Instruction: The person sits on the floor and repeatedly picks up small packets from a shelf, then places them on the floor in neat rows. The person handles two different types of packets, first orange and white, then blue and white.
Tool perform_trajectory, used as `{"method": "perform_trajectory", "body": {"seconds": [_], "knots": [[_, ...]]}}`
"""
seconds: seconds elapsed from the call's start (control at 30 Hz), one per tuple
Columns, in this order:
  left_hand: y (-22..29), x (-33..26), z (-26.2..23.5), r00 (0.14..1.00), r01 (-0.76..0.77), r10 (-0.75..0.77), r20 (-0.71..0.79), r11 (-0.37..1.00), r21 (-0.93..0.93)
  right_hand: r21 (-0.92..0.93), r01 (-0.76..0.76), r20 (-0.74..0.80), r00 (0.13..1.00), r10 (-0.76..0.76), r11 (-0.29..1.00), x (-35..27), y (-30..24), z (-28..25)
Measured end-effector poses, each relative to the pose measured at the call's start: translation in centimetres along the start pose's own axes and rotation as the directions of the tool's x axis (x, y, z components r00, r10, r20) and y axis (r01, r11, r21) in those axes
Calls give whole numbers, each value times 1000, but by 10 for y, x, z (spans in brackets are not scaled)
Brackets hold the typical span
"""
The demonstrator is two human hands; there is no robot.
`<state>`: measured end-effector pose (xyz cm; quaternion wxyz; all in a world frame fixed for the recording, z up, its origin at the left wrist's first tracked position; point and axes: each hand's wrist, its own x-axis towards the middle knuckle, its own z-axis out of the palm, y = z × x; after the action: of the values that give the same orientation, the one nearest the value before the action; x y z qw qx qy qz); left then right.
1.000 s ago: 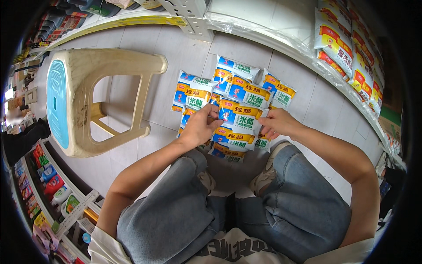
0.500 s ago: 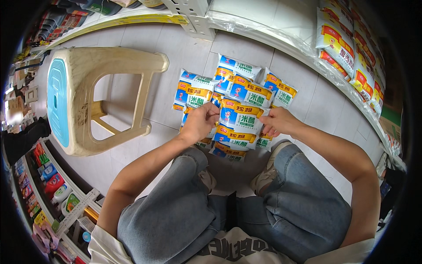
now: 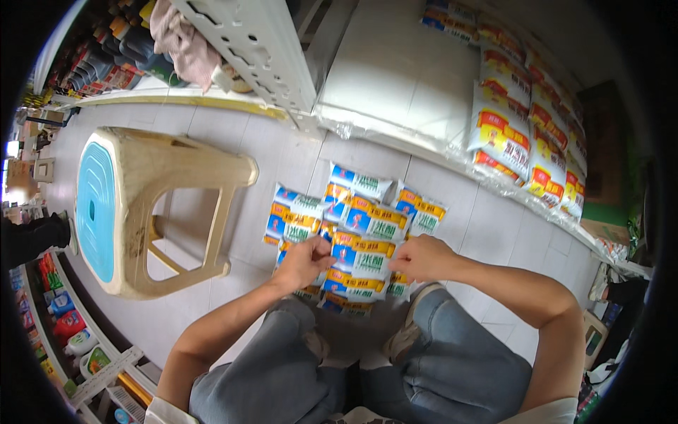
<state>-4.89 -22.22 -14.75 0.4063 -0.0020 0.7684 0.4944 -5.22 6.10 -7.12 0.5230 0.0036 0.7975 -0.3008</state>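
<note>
A white, blue and orange pouch (image 3: 364,253) lies at the near part of a pile of matching pouches on the floor. Its left edge is pinched by my left hand (image 3: 307,263), and its right edge by my right hand (image 3: 424,260); both hands have curled fingers. Just beyond it is another such pouch (image 3: 378,218), with one more at the far side (image 3: 360,182). Others sit to the left (image 3: 295,215) and to the right (image 3: 420,208). The lower layers are partly hidden beneath the upper pouches and my hands.
A cream plastic stool (image 3: 201,152) with a blue seat lies on its side at the left. Ahead stands a white shelf (image 3: 395,78), with red and yellow pouches (image 3: 503,131) stacked on its right part. Bottles (image 3: 68,324) line a lower-left shelf.
My view has tilted up, so the floor, stool and pile sit lower in the picture and more of the shelf ahead shows. Both hands stay at the sides of the same pouch.
</note>
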Motion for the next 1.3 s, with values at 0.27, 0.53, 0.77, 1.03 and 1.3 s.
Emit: {"method": "perform_trajectory", "body": {"seconds": [0.27,0.53,0.77,1.03,1.3], "knots": [[-7,-1,-11,999,11,-12,-44,1000,-25,-303,231,-728,570,-381,925,-13,-67,-138],[26,-4,-24,995,41,-54,-88,989,-142,-490,-431,-868,159,-471,758,60,-38,-292],[13,-17,-30,990,-26,-17,-142,955,-295,-462,-650,-887,330,-324,603,82,-68,-299],[1,-31,-33,984,-11,-49,-169,942,-336,-327,-462,-945,171,-279,824,88,-36,-320],[17,-32,-36,993,-71,23,-119,908,-413,91,625,-996,68,62,775,30,-12,-338]]}}
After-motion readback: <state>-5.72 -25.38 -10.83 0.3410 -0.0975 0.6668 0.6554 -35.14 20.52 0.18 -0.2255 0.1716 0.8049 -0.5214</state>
